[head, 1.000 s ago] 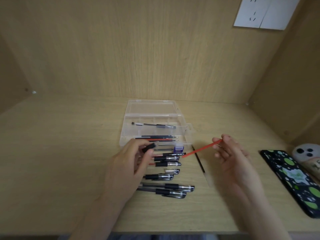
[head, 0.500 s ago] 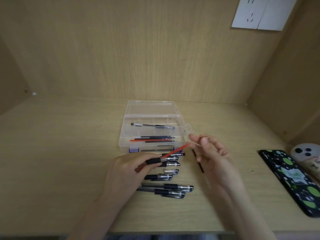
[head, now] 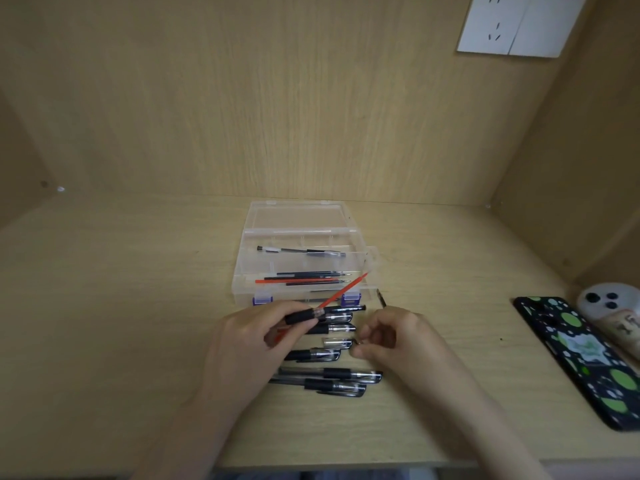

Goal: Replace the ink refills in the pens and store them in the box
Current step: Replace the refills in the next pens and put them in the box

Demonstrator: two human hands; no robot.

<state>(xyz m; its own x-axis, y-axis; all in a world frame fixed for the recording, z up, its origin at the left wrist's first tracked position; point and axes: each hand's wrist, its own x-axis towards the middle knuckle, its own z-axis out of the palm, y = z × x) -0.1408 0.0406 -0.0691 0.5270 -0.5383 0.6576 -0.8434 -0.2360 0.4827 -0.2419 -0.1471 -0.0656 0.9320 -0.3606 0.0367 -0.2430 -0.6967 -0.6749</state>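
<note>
My left hand (head: 252, 344) holds a pen barrel (head: 302, 316) by its black grip, and a red refill (head: 343, 291) sticks out of it up and to the right. My right hand (head: 394, 337) has its fingers curled low over the desk beside a small clear pen cap (head: 336, 342); whether it touches the cap I cannot tell. Several black gel pens (head: 329, 375) lie in a row on the desk under my hands. Behind them the clear plastic box (head: 356, 237) stands open, with one pen (head: 301, 251) in the back section and several refills (head: 304, 279) in the front.
A phone in a black case with green spots (head: 585, 355) lies at the right, with another phone (head: 609, 303) beside it. A thin black refill (head: 381, 299) lies on the desk right of the box. Wooden walls close in behind and at the right.
My right hand slid the red refill into the barrel held by my left hand, let go of it, and dropped down toward the pens on the desk.
</note>
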